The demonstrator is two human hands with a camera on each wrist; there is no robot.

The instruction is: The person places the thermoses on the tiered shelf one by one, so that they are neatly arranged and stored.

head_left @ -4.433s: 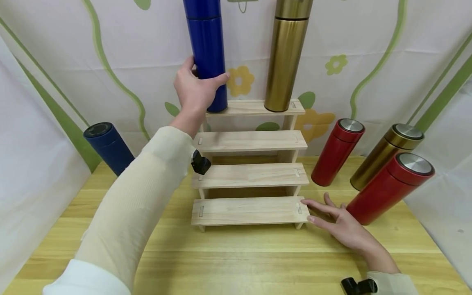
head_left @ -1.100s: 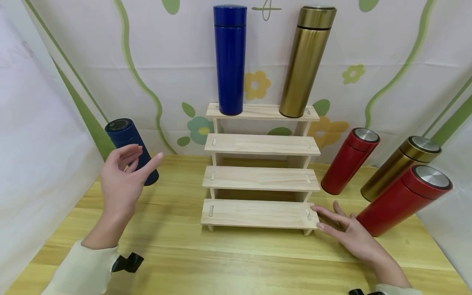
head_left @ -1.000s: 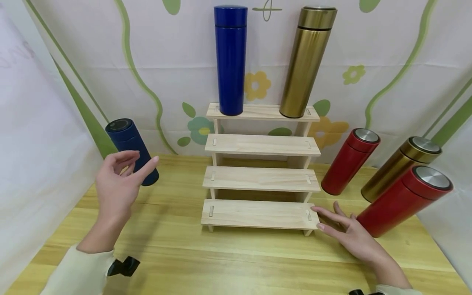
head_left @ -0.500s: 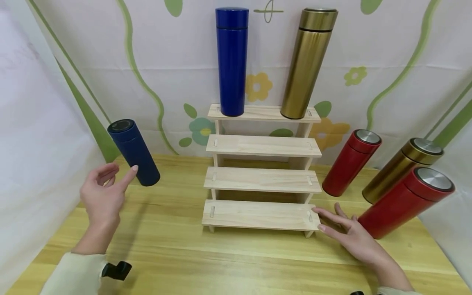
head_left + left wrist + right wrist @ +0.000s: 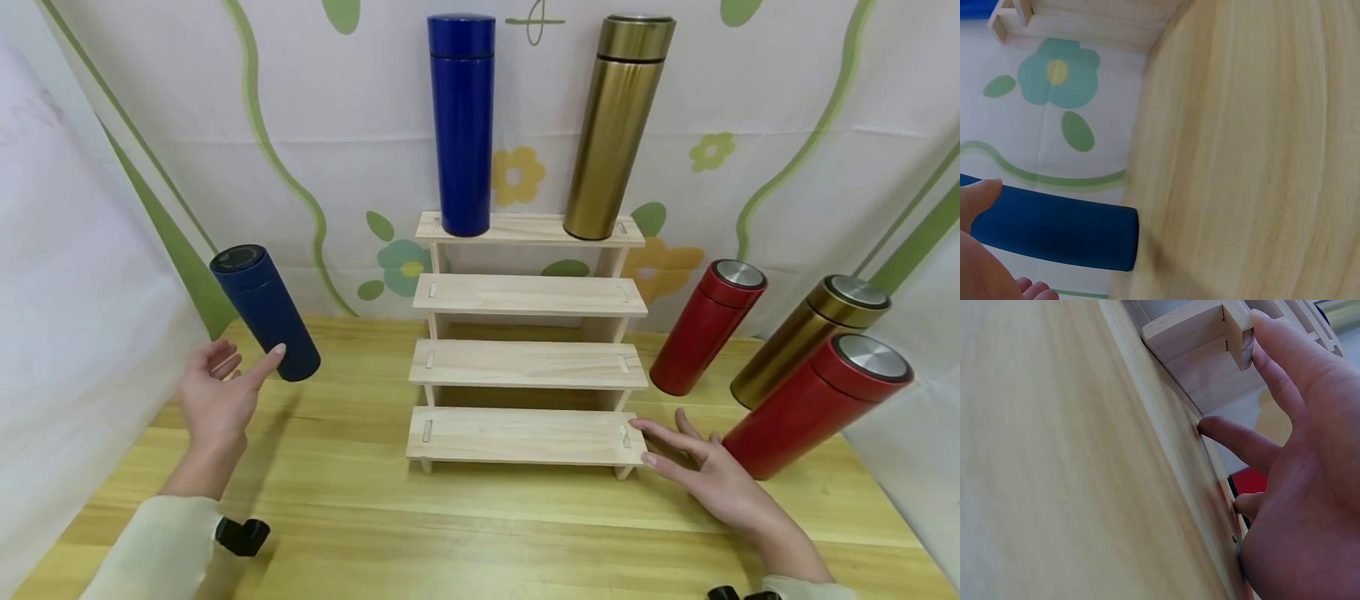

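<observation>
My left hand [image 5: 217, 404] is beside a dark blue thermos [image 5: 266, 312] standing on the left of the table. Its thumb overlaps the thermos's lower side while the other fingers stay loosely bent; in the left wrist view the hand spreads about the blue body [image 5: 1066, 228] without closing round it. At centre stands a four-step wooden display rack [image 5: 525, 433]. My right hand [image 5: 712, 475] rests with extended fingers at the right end of its lowest step, thumb and index fingertip at the board's corner [image 5: 1241, 347]. A bright blue thermos [image 5: 463, 133] and a tall gold thermos [image 5: 618, 133] stand on the top step.
Right of the rack stand a red thermos [image 5: 697, 333], a shorter gold thermos [image 5: 810, 342] and a nearer red thermos [image 5: 810, 408], close behind my right hand. A flower-patterned cloth [image 5: 360, 83] hangs behind the wooden table [image 5: 450, 533].
My left hand released the bright blue thermos on the top step, came down to the left, and drew up beside the dark blue thermos. The right hand stayed at the rack.
</observation>
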